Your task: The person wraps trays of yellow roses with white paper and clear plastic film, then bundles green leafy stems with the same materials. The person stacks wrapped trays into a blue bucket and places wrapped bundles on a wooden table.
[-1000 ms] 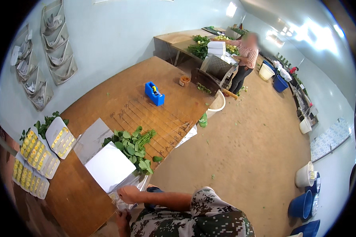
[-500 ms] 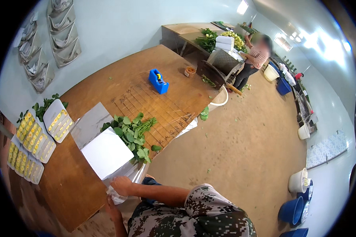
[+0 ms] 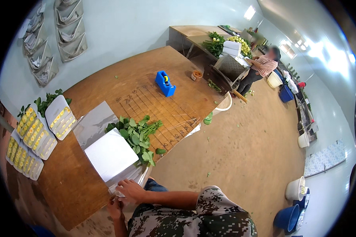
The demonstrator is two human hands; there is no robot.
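A clear plastic wrapping sheet (image 3: 124, 179) is hanging over the near edge of the wooden table (image 3: 106, 87), at about six o'clock in the view. The right hand (image 3: 131, 190) is pinching its loose edge, fingers curled over the film. The left hand (image 3: 115, 208) is sitting just below, at seven o'clock from the right; whether it is gripping cannot be told. A white corrugated sheet (image 3: 110, 153) is lying just beyond, at eleven o'clock, covering a bunch of green leafy stems (image 3: 138, 134). Farther off, at one o'clock, a blue tape dispenser (image 3: 165, 83) is standing.
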